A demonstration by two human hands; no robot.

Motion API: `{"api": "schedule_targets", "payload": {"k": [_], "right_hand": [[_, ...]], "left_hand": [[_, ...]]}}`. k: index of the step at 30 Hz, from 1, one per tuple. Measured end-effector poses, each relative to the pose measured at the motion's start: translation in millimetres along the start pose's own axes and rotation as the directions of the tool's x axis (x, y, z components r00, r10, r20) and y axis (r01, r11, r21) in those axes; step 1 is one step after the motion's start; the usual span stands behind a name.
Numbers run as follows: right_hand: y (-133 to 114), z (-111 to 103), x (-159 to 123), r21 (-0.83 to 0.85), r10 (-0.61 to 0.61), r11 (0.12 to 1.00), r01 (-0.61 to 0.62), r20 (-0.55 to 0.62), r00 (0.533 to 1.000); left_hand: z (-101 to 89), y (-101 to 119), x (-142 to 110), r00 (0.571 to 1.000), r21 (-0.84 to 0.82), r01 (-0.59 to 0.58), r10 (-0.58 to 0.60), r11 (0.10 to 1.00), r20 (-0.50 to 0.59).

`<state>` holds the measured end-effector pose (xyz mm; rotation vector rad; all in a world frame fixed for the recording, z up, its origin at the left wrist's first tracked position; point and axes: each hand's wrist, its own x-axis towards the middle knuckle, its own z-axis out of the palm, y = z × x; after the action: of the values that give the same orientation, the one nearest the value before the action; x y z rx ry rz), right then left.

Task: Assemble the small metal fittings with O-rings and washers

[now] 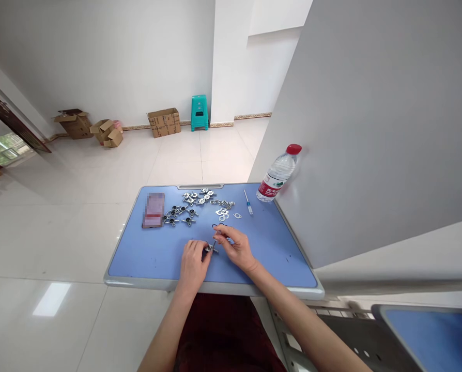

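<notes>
My left hand (193, 261) rests on the blue desk top (149, 253) with its fingers pinched on a small metal cross-shaped fitting (211, 249). My right hand (235, 245) is just to the right of it, fingers closed on a thin tool or metal piece (216, 238) that meets the fitting. Further back lie several more cross-shaped metal fittings with black centres (179, 213) and a scatter of flat metal plates (223, 209). A small blue-handled screwdriver (248, 202) lies beside them.
A water bottle with a red cap (278, 173) stands at the desk's back right corner against a grey partition (370, 129). A blurred pink rectangle (153, 210) lies at the back left. Cardboard boxes (164, 122) and a teal stool (199, 112) stand by the far wall.
</notes>
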<state>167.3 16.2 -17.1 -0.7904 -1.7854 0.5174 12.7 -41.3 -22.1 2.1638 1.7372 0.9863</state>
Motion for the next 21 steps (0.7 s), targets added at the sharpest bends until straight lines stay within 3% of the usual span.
{"api": "schedule_targets", "payload": {"k": [15,21], "right_hand": [[0.2,2.5,-0.4,-0.002,0.004,1.0,-0.004,-0.008,1.0],[-4.0,9.6,0.8,-0.038,0.081,0.996,-0.082,-0.025,0.996]], "left_hand": [[0.6,-0.6,-1.5,0.999,0.022,-0.041,0.041,0.999,-0.002],[2.3,-0.3,-2.3,0.999,0.011,-0.045,0.045,0.999,-0.03]]}}
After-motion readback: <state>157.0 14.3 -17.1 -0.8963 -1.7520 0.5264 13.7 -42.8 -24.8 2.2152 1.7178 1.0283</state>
